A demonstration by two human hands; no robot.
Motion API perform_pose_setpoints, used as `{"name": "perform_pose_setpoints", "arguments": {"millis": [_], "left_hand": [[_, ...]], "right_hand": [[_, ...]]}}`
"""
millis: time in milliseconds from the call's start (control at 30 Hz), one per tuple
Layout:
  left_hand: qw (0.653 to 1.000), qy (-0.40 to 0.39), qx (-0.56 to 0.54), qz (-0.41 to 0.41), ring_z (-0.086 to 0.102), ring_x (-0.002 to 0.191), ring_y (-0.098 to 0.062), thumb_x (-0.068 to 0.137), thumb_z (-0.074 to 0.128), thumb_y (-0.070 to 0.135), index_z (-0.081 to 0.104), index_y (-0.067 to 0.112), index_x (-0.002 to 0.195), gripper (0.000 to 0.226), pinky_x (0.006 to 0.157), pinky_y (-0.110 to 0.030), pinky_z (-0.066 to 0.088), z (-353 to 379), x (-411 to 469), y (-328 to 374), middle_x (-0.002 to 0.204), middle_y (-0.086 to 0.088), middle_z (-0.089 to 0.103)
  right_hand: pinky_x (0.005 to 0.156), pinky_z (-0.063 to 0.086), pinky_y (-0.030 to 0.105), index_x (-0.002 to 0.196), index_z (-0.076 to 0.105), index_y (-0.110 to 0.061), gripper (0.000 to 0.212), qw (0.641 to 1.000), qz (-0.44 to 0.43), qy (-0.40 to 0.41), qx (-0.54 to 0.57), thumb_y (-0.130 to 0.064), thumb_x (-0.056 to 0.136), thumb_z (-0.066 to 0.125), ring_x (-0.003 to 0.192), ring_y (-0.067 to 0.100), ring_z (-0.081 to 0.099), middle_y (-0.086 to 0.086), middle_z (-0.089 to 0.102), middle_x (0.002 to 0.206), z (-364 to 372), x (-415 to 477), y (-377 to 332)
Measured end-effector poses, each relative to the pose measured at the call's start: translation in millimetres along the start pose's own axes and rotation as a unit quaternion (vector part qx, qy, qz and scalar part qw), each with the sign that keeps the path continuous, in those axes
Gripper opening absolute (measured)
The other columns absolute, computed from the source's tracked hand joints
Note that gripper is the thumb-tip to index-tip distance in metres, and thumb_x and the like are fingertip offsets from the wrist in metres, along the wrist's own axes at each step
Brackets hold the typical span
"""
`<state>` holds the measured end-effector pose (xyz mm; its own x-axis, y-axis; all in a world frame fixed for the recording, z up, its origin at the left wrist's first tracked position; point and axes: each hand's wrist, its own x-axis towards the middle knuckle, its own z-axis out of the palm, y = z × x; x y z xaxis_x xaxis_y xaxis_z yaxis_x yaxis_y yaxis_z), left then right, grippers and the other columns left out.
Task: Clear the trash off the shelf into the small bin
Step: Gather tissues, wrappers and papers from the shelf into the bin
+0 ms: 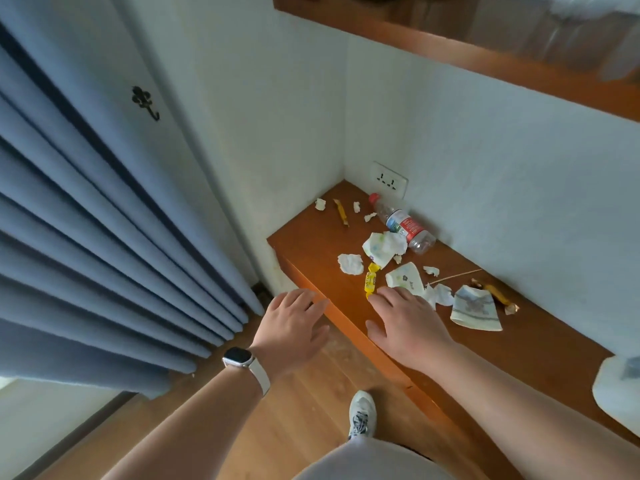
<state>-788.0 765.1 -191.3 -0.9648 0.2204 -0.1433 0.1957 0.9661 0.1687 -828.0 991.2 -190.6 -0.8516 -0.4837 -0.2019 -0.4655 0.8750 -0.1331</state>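
Head view: both hands were empty, fingers spread. Right hand (pixel 408 323) hung over the shelf (pixel 311 244), fingertips just beside the yellow wrapper (pixel 371 280), which lay lengthwise away from the person; left hand (pixel 291 327) was farther. Trash (pixel 384 247) lay beyond, rightward.

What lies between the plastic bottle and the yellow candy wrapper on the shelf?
A crumpled white printed paper lies between them, shown in the head view.

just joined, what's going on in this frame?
A person reaches both open hands toward a low wooden shelf strewn with trash. The right hand is over the shelf, fingertips by a yellow wrapper; the left hand is at its front edge. Neither holds anything. A plastic bottle and crumpled tissues lie untouched. No bin in view.
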Motion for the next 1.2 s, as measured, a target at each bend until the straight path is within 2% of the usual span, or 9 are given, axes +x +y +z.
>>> {"name": "perform_pose_setpoints", "arguments": {"millis": [200, 333, 433, 533, 600, 700, 833, 1067, 1200], "left_hand": [[1.0, -0.013, 0.015, 0.001, 0.024, 0.146, -0.015, 0.1, 0.037, 0.046, 0.037, 0.033, 0.147, 0.049, 0.12, -0.038, 0.015, -7, 52, 4, 0.155, 0.007, 0.035], [0.999, -0.035, 0.029, 0.01, 0.023, 0.146, -0.015, 0.1, 0.035, 0.048, 0.035, 0.033, 0.149, 0.05, 0.119, -0.035, 0.013, -3, 80, 0, 0.156, 0.008, 0.034], [0.997, -0.063, 0.035, 0.023, 0.022, 0.146, -0.014, 0.102, 0.033, 0.047, 0.032, 0.032, 0.15, 0.051, 0.12, -0.035, 0.014, 0, 99, -2, 0.157, 0.008, 0.032], [0.996, -0.063, 0.052, 0.044, 0.03, 0.143, -0.016, 0.101, 0.035, 0.044, 0.039, 0.029, 0.146, 0.048, 0.118, -0.036, 0.021, 10, 125, -10, 0.153, 0.006, 0.039], [0.995, -0.064, 0.052, 0.05, 0.037, 0.138, -0.017, 0.1, 0.037, 0.041, 0.045, 0.027, 0.141, 0.044, 0.114, -0.037, 0.028, 18, 144, -16, 0.148, 0.005, 0.046], [0.991, -0.086, 0.051, 0.09, 0.043, 0.134, -0.017, 0.099, 0.038, 0.04, 0.049, 0.026, 0.136, 0.041, 0.11, -0.037, 0.036, 30, 176, -24, 0.144, 0.004, 0.049], [0.979, -0.134, 0.041, 0.15, 0.042, 0.133, -0.018, 0.098, 0.04, 0.038, 0.047, 0.026, 0.137, 0.041, 0.104, -0.035, 0.041, 47, 215, -39, 0.146, 0.003, 0.047], [0.956, -0.18, 0.019, 0.23, 0.041, 0.132, -0.02, 0.1, 0.045, 0.036, 0.037, 0.027, 0.145, 0.047, 0.102, -0.033, 0.04, 75, 264, -64, 0.147, 0.003, 0.042], [0.945, -0.156, 0.042, 0.285, 0.048, 0.115, -0.022, 0.095, 0.052, 0.039, 0.045, 0.026, 0.14, 0.048, 0.085, -0.034, 0.045, 94, 282, -74, 0.13, 0.001, 0.052]], "right_hand": [[0.107, 0.038, 0.038, 0.138, 0.042, -0.024, 0.049, 0.999, 0.002, -0.005, 0.035, -0.051, 0.098, 0.034, 0.134, 0.019, 0.039, -0.003, 0.044, 0.144, 1, 34, 35], [0.103, 0.041, 0.038, 0.132, 0.045, -0.024, 0.047, 0.999, -0.008, 0.005, 0.034, -0.051, 0.096, 0.034, 0.126, 0.018, 0.043, -0.002, 0.048, 0.135, 6, 55, 44], [0.105, 0.041, 0.038, 0.133, 0.045, -0.023, 0.046, 0.999, 0.005, 0.001, 0.048, -0.05, 0.097, 0.034, 0.128, 0.019, 0.042, -0.001, 0.048, 0.137, 10, 63, 42], [0.107, 0.04, 0.04, 0.134, 0.045, -0.021, 0.046, 0.998, 0.019, -0.017, 0.056, -0.047, 0.097, 0.035, 0.131, 0.022, 0.043, 0.001, 0.048, 0.14, 16, 71, 45], [0.103, 0.043, 0.039, 0.13, 0.046, -0.021, 0.043, 0.997, 0.036, -0.023, 0.063, -0.046, 0.096, 0.038, 0.125, 0.021, 0.047, 0.0, 0.052, 0.134, 22, 75, 48], [0.095, 0.047, 0.035, 0.125, 0.049, -0.021, 0.039, 0.994, 0.082, -0.027, 0.062, -0.044, 0.093, 0.044, 0.115, 0.02, 0.053, -0.001, 0.057, 0.124, 32, 82, 52], [0.095, 0.046, 0.036, 0.128, 0.047, -0.021, 0.042, 0.98, 0.169, -0.054, 0.087, -0.045, 0.094, 0.044, 0.118, 0.022, 0.053, 0.001, 0.056, 0.129, 45, 95, 48], [0.096, 0.048, 0.039, 0.143, 0.032, -0.021, 0.056, 0.906, 0.352, -0.088, 0.217, -0.045, 0.094, 0.043, 0.121, 0.022, 0.052, 0.001, 0.05, 0.137, 65, 147, 23], [0.088, 0.05, 0.04, 0.137, 0.038, -0.021, 0.051, 0.871, 0.426, -0.046, 0.24, -0.045, 0.093, 0.048, 0.113, 0.023, 0.055, 0.002, 0.051, 0.129, 77, 169, 17]]}}
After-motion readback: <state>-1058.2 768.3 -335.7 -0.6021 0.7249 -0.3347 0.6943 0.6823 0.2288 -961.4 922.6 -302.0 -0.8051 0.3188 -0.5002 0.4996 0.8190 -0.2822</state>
